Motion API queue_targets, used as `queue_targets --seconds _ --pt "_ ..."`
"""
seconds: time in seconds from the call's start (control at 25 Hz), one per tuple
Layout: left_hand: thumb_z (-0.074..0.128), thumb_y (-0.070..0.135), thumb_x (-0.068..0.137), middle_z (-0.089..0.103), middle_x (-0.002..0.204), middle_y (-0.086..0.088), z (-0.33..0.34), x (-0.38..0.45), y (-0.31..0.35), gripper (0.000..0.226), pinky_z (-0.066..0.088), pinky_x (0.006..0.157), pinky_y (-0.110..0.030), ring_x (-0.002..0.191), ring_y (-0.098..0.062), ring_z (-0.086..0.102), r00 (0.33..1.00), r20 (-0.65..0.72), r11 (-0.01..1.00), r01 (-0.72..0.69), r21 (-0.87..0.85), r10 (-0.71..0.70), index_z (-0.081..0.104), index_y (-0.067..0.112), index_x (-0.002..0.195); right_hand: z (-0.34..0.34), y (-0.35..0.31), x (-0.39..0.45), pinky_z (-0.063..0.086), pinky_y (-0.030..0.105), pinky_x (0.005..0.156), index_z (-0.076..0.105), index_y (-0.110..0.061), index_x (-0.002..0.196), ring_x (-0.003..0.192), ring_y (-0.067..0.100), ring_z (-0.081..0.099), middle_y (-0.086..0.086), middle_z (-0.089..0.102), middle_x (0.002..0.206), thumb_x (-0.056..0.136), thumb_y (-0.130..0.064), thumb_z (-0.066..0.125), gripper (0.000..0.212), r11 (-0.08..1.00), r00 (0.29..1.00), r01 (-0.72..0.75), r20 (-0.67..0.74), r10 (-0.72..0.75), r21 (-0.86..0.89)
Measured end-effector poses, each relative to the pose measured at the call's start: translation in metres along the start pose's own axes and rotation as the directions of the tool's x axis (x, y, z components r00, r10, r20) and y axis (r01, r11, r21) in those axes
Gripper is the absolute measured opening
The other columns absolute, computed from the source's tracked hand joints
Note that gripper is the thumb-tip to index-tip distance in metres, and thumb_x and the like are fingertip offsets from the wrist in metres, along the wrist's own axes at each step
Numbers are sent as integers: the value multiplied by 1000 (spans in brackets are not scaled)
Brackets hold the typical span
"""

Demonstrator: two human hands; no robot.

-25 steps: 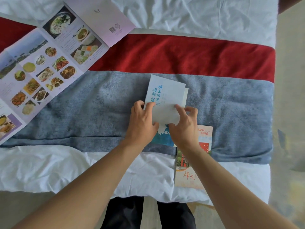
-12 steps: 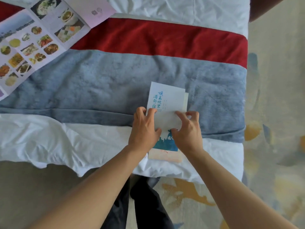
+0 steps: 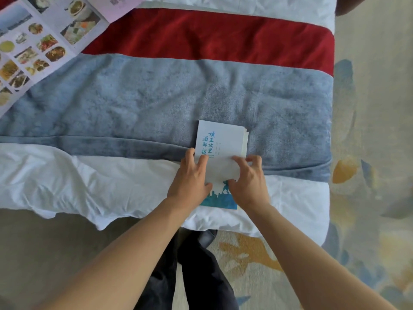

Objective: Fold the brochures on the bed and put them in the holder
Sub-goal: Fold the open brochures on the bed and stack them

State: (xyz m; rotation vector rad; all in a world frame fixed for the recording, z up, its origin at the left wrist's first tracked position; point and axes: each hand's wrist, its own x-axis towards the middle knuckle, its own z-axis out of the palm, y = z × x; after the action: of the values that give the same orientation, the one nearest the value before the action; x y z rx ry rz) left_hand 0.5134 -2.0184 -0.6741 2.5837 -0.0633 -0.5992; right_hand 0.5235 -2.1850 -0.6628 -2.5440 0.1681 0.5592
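The folded brochure (image 3: 220, 143) lies near the bed's near edge, far half on the grey-blue band (image 3: 134, 104), near half on the white sheet (image 3: 89, 186). The left hand (image 3: 191, 177) presses its left side, fingers spread flat and close together, thumb tucked in toward the middle. The right hand (image 3: 247, 177) presses the right side, fingers curled, tips at the right edge where the layered page edges show.

A second ago an orange-and-red brochure stuck out from under the right wrist; half a second ago only a pale strip showed below the blue artwork; now none of it shows. The hands keep the same grip throughout. The open menu brochure (image 3: 42, 43) at far left has slid further toward the frame's corner as the view swung right, and more patterned carpet (image 3: 368, 153) shows on the right.
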Motion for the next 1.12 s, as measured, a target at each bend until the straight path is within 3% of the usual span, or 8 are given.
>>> queue_targets --seconds 0.16,0.28,0.36,0.48,0.68,0.84,1.12 --pt "78 44 72 27 145 -17 -11 8 3 74 47 92 -43 121 -36 44 999 11 967 -54 248 53 43 13 129 -3 -2 0 50 43 89 49 -20 139 123 35 45 12 37 140 78 -14 75 67 987 1000 -4 -5 3 -164" --pt "74 44 76 12 159 -17 -14 14 6 81 36 107 -45 144 -35 21 973 61 894 -227 387 221 35 16 142 -7 -9 4 42 46 101 41 -26 147 138 31 31 8 26 156 80 -30 73 74 937 994 104 9 -108 -334" --pt "71 40 80 4 162 -16 -11 18 4 83 28 115 -46 150 -34 6 964 133 871 -265 413 229 27 20 148 -6 -13 12 37 46 105 35 -28 149 145 28 20 5 17 162 83 -33 71 76 904 985 174 85 -153 -391" --pt "72 45 80 2 161 -17 -4 26 1 89 26 115 -48 150 -35 4 969 179 854 -234 464 169 20 23 149 -2 -11 24 35 43 106 33 -32 149 144 25 20 0 16 161 84 -36 71 75 872 977 202 156 -147 -446" --pt "73 42 81 0 160 -21 3 30 3 85 27 115 -47 148 -39 4 969 212 846 -216 488 125 21 20 145 -1 -13 40 35 41 102 39 -33 144 135 27 31 0 25 155 83 -36 72 69 846 979 199 134 -152 -495" --pt "70 32 86 0 160 -20 4 29 6 75 28 114 -46 148 -40 4 974 199 853 -197 484 112 24 20 144 -9 -11 52 34 43 106 32 -34 148 139 28 26 1 18 158 84 -46 73 78 829 983 180 112 -142 -529" --pt "71 37 84 7 159 -18 5 41 4 73 34 109 -43 146 -38 10 970 215 845 -211 491 117 27 23 140 1 -16 61 31 40 106 37 -30 146 135 29 30 3 25 154 86 -33 71 69 824 988 148 108 -106 -546"
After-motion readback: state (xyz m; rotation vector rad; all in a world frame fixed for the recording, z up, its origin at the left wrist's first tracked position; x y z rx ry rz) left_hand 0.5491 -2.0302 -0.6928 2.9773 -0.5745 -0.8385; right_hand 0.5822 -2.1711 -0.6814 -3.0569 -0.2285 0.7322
